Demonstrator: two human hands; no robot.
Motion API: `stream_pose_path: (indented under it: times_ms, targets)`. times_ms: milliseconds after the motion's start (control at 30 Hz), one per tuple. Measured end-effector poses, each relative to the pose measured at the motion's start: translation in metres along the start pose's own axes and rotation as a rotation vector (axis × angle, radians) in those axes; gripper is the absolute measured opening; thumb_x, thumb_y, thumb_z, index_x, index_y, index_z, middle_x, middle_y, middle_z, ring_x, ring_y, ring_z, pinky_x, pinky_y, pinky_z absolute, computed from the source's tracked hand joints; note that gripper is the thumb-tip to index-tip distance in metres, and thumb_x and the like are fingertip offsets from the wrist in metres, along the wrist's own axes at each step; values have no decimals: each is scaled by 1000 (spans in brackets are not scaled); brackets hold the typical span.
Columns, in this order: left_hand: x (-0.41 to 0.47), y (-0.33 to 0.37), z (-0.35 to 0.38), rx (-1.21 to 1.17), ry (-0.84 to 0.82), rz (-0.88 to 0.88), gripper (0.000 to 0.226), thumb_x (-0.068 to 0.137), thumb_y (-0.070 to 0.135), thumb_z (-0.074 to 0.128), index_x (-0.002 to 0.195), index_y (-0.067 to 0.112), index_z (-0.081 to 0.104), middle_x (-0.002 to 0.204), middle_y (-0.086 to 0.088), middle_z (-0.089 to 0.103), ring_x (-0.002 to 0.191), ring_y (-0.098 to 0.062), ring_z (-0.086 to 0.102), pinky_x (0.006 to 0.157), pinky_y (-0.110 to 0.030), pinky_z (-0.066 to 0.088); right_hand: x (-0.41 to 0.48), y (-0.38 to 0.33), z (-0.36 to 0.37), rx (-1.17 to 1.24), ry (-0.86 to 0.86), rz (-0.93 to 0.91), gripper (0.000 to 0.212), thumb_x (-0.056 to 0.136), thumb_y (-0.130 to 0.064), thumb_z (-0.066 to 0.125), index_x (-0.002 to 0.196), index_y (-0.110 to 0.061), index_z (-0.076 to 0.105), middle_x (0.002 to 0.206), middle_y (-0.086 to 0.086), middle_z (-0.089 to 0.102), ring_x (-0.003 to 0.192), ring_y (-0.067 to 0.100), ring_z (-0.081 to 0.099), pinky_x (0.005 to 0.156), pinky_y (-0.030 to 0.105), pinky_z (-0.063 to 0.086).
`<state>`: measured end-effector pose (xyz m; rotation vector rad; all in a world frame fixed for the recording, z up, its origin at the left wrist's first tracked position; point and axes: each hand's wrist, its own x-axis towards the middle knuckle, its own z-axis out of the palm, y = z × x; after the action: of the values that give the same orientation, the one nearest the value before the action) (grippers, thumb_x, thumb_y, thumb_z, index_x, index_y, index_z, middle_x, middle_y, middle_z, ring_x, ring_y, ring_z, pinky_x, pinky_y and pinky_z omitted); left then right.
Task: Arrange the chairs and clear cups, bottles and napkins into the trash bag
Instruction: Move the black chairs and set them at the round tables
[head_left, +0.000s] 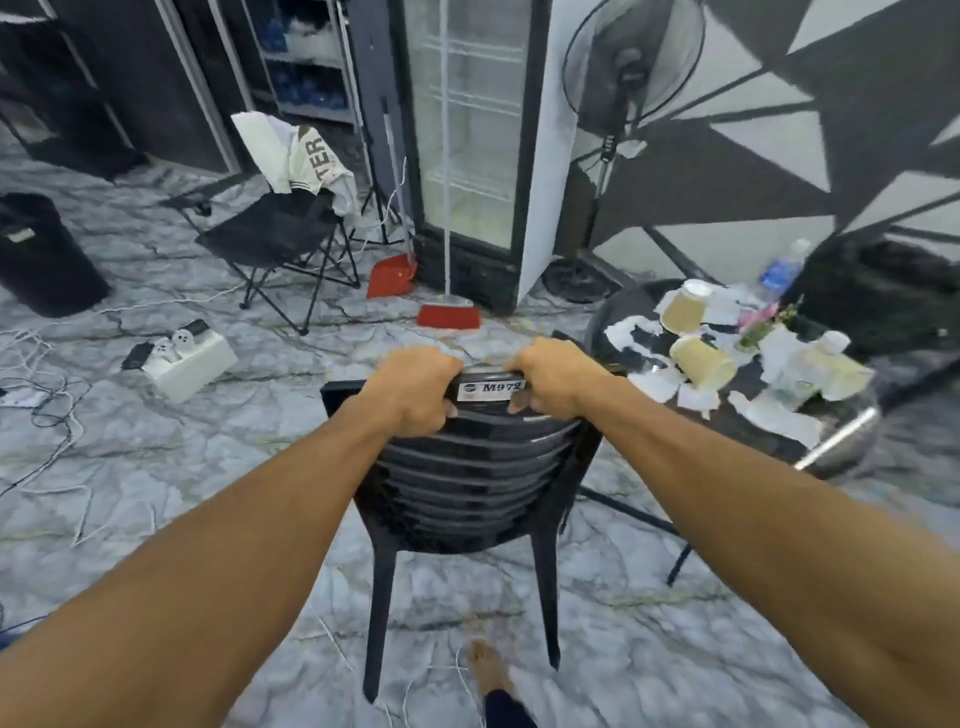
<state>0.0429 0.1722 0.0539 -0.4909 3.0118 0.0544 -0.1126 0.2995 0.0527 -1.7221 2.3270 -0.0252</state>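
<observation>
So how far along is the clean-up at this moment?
Early on. Nothing looks finished. In hand: the left hand and right hand both grip the top of the black plastic chair beside the round table. Left: paper cups, torn napkins and a water bottle still litter the table. No trash bag is clearly visible.

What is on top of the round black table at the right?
On the table: tipped paper cups, torn napkins, a water bottle, pink flowers. Litter hides much of the tabletop.
</observation>
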Motion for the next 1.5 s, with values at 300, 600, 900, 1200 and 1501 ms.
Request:
stream_pose_path:
  times_ms: [300,600,900,1200,1501]
  targets:
    - [-13,144,8,-40,8,288,25,84,33,73,99,18,60,94,-6,62,95,-29,60,68,-34,34,-176,50,22,45,66,271,34,75,-38,78,103,-20,72,90,6,69,88,28,62,74,38,50]
    - [-19,263,44,-27,48,447,27,91,32,67,111,17,57,94,-5,61,94,-27,59,69,-36,37,-298,98,58,-9,85,379,27,82,-39,73,100,-19,68,82,2,60,91,29,59,69,36,43]
    - [-43,322,113,83,110,518,17,100,31,52,98,17,43,89,-4,62,76,-29,60,59,-37,31,-364,119,133,-32,119,345,18,94,-34,59,90,-19,50,85,9,64,85,32,59,62,35,34]
    - [-70,319,169,106,97,563,30,71,19,85,81,13,57,57,-1,57,46,-25,56,43,-27,24,-377,105,207,15,142,307,20,96,-29,52,102,-11,55,92,10,66,82,35,61,62,35,31]
    - [-92,339,165,112,11,379,17,100,28,54,109,15,49,95,-5,62,84,-30,61,62,-37,33,-388,91,212,34,148,322,15,97,-30,55,94,-15,52,89,7,63,80,32,60,61,36,39]
